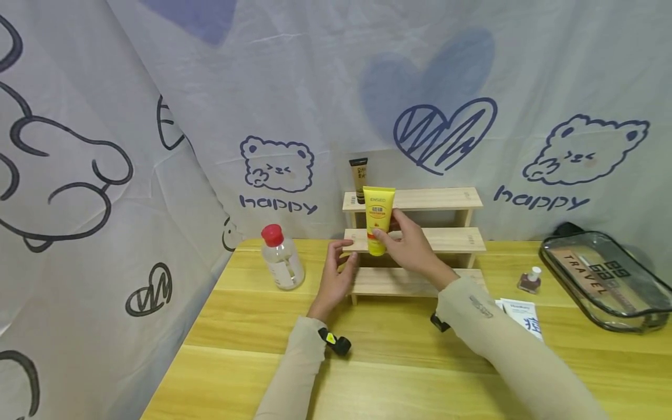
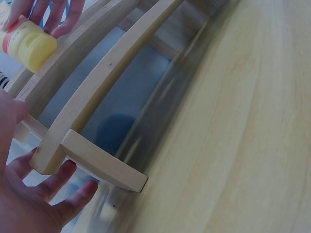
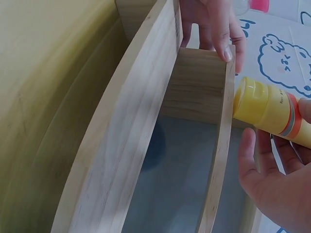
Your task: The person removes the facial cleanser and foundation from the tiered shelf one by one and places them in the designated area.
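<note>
At the front of the middle tier (image 1: 454, 239) of the wooden rack (image 1: 399, 283), yellow tube (image 1: 379, 213) upright with cap (image 3: 250, 103) down and printed side outward, pinched between thumb and fingers of the right hand (image 1: 412, 248); contact with the wood hard to tell. At the rack's left end, left hand (image 1: 335, 284) with fingers parted and loosely bent, apparently touching the tier, nothing lifted in it. To stand the tube well, use that left hand as a light brace, without pushing sideways. Bring the cap fully over the board, lower straight, settle flat, and test the balance before loosening the pinch, given a probably top-heavy shape. Best steer clear of the gold and black tube (image 1: 359, 176) close behind, upright on the top tier (image 1: 420, 199)
</note>
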Demonstrator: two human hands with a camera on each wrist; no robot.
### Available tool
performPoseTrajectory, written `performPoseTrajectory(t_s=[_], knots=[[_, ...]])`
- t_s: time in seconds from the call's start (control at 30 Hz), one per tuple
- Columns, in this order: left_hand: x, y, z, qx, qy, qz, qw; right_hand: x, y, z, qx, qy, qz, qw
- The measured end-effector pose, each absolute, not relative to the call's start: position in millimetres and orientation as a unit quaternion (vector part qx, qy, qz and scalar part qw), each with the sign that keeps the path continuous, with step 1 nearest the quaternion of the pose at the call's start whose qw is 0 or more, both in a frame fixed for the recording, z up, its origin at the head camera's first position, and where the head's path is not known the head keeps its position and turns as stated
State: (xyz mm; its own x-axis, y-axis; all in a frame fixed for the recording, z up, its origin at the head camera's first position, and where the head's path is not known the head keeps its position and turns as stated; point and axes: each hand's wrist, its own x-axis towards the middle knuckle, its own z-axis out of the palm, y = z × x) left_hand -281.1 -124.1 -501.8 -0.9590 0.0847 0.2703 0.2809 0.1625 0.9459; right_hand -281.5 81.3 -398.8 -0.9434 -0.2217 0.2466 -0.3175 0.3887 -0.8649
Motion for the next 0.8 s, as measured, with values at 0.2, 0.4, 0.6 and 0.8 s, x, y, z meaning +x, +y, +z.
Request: performPoseTrajectory(t_s=[0.2, 0.4, 0.6, 0.8], knots=[[-281, -123, -503, -0.119, -0.759, -0.635, 0.080, -274, 88, -399, 0.172, -0.833, 0.524, 0.053], [-281, -124, -505, -0.109, -0.762, -0.633, 0.080, -268, 95, -405, 0.181, -0.828, 0.529, 0.043], [-281, -124, -505, -0.111, -0.763, -0.632, 0.079, -261, 104, -411, 0.182, -0.837, 0.514, 0.047], [-281, -123, -505, -0.113, -0.763, -0.631, 0.081, -254, 116, -414, 0.176, -0.838, 0.514, 0.053]])
